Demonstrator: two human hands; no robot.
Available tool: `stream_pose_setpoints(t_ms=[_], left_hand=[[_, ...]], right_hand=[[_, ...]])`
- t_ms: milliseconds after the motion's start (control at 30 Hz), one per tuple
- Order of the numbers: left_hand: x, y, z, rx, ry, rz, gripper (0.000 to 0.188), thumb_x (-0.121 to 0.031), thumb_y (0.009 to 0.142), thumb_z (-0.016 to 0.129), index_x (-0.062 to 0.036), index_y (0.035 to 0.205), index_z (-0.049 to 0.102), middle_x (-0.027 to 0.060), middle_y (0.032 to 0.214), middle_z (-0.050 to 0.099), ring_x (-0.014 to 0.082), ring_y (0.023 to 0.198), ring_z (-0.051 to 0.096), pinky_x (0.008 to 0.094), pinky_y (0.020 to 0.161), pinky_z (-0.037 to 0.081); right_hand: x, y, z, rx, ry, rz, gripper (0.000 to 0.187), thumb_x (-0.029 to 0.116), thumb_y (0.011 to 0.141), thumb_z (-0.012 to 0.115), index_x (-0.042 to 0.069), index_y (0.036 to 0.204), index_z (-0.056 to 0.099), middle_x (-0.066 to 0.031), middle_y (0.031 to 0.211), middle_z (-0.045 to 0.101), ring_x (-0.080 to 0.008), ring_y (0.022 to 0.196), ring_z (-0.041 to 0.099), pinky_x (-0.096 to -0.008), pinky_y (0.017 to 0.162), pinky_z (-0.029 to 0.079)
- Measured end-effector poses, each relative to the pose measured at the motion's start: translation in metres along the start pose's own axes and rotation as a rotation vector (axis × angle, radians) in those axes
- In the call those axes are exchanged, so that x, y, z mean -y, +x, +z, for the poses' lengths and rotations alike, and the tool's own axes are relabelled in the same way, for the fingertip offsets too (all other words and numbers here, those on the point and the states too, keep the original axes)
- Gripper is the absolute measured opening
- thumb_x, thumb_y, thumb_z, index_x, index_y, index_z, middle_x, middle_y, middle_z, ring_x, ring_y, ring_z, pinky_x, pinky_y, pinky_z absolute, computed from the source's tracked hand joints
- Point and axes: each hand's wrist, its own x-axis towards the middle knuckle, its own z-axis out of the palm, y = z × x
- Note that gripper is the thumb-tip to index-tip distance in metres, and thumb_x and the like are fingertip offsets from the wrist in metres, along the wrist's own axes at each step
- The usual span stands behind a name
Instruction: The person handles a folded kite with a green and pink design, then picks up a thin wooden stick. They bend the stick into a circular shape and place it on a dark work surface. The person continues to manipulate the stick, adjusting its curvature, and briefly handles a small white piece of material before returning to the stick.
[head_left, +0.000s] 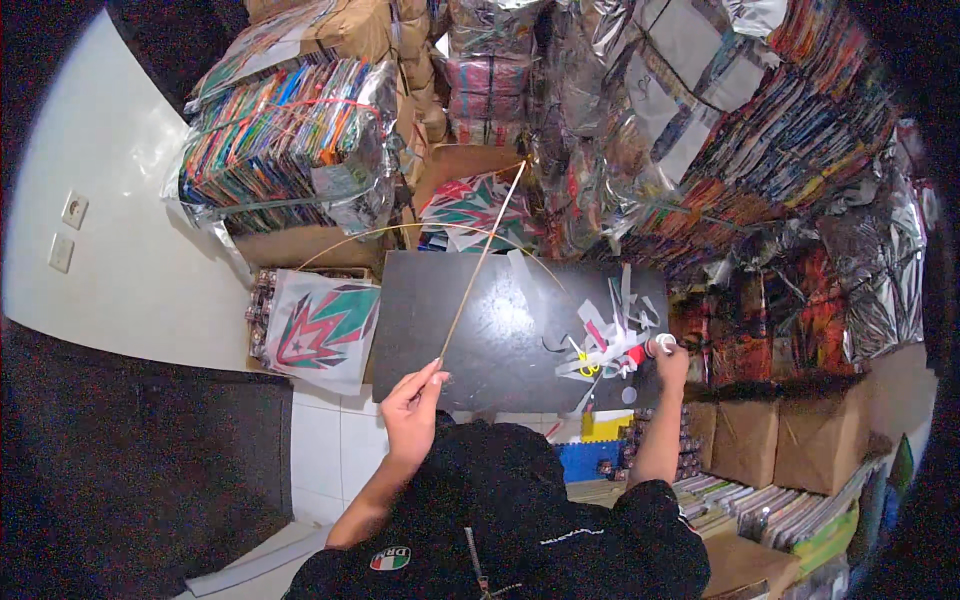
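Observation:
My left hand [410, 402] pinches the lower end of a long thin stick [472, 290], which slants up and away over the black table [440, 300]. My right hand [674, 366] is closed on a small white roll [664, 344], which looks like tape, at the table's right edge. Beside it lies a pile of white and red scraps [612, 335]. Yellow-handled scissors [587, 362] rest among the scraps, partly covered. A second thin strip [400, 226] bows in an arc across the table's far side.
A white sheet with a red and green print [330, 325] lies on a box left of the table. Similar printed sheets [480, 212] fill an open carton behind it. Tall bundles of folded goods [285, 130] and wrapped stacks [740, 170] crowd the back and right. Brown cartons [820, 440] stand at right.

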Motion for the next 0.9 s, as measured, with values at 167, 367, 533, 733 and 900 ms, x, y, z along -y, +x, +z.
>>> stream_pose_setpoints(t_ms=[167,367,533,733,900], left_hand=[[-0.011,0.013,-0.024,0.038,-0.024,-0.006,0.027,0.0,0.1,0.063,0.0047,0.126,0.069,0.0107,0.108,0.073,0.0118,0.096,0.067,0.0233,0.086,0.051],[-0.028,0.031,-0.067,0.099,-0.022,0.042,0.026,0.0,0.1,0.064,0.0049,0.124,0.07,0.0107,0.107,0.074,0.0119,0.096,0.067,0.0232,0.086,0.052],[-0.047,0.043,-0.119,0.128,-0.036,0.079,0.025,0.001,0.099,0.064,0.005,0.123,0.071,0.0112,0.107,0.074,0.0127,0.097,0.068,0.0237,0.087,0.052],[-0.052,0.055,-0.186,0.173,-0.089,0.076,0.025,0.0,0.099,0.064,0.0054,0.123,0.071,0.0119,0.108,0.074,0.0132,0.098,0.068,0.0239,0.088,0.052],[-0.048,0.068,-0.239,0.192,-0.128,0.045,0.026,-0.001,0.1,0.063,0.0053,0.124,0.07,0.0119,0.109,0.073,0.0128,0.098,0.068,0.0237,0.088,0.052]], right_hand=[[0.079,-0.041,-0.054,-0.285,0.15,-0.245,0.04,0.03,0.096,0.067,0.002,0.125,0.07,-0.0294,0.142,0.055,-0.0439,0.132,0.052,-0.0471,0.112,0.041],[0.336,-0.161,-0.188,-0.368,0.234,-0.874,0.045,0.019,0.092,0.066,0.016,0.137,0.066,-0.0171,0.16,0.04,-0.0396,0.149,0.033,-0.0493,0.122,0.025],[0.45,-0.214,-0.203,-0.313,0.126,-1.217,0.053,0.033,0.086,0.071,0.027,0.139,0.066,-0.0189,0.161,0.037,-0.045,0.149,0.029,-0.0564,0.121,0.025],[0.531,-0.248,-0.19,-0.348,0.047,-1.238,0.055,0.04,0.09,0.07,0.03,0.143,0.061,-0.0194,0.164,0.03,-0.0454,0.15,0.025,-0.0586,0.121,0.023],[0.575,-0.281,-0.171,-0.368,0.031,-1.226,0.055,0.043,0.091,0.07,0.031,0.143,0.06,-0.0197,0.165,0.028,-0.0454,0.151,0.023,-0.0581,0.122,0.022]])
